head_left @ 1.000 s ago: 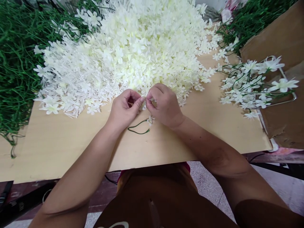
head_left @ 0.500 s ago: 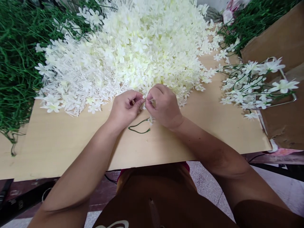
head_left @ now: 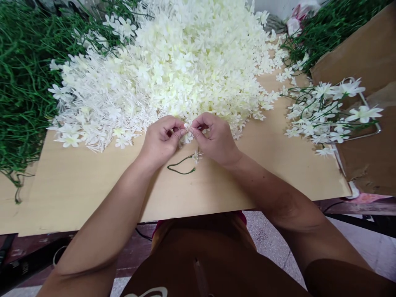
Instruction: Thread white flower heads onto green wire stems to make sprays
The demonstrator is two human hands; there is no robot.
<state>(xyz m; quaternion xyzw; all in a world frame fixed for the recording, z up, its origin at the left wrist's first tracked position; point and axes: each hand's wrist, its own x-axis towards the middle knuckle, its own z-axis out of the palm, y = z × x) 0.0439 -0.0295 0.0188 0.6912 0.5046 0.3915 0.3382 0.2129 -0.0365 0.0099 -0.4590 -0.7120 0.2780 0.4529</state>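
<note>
My left hand [head_left: 165,138] and my right hand [head_left: 213,136] meet at the front edge of a large heap of white artificial flowers [head_left: 185,62]. Between my fingertips is a small white artificial flower [head_left: 187,127], pinched from both sides and partly covered by the fingers. Just below the hands, a green plastic stem [head_left: 181,172] lies bent in a loop on the table. A white spiky stamen piece [head_left: 196,156] sits at its upper end.
Green artificial stems [head_left: 24,82] are piled along the left, with more stems [head_left: 334,29] at the back right. Finished-looking white flowers on stems [head_left: 328,111] lie by a bent metal wire [head_left: 373,131] and a cardboard box [head_left: 365,165]. The wooden tabletop [head_left: 93,189] ends before my body.
The fingers of my right hand have uncurled a little and shifted at the flower. My left hand stays nearly in place. The stem on the table has not moved.
</note>
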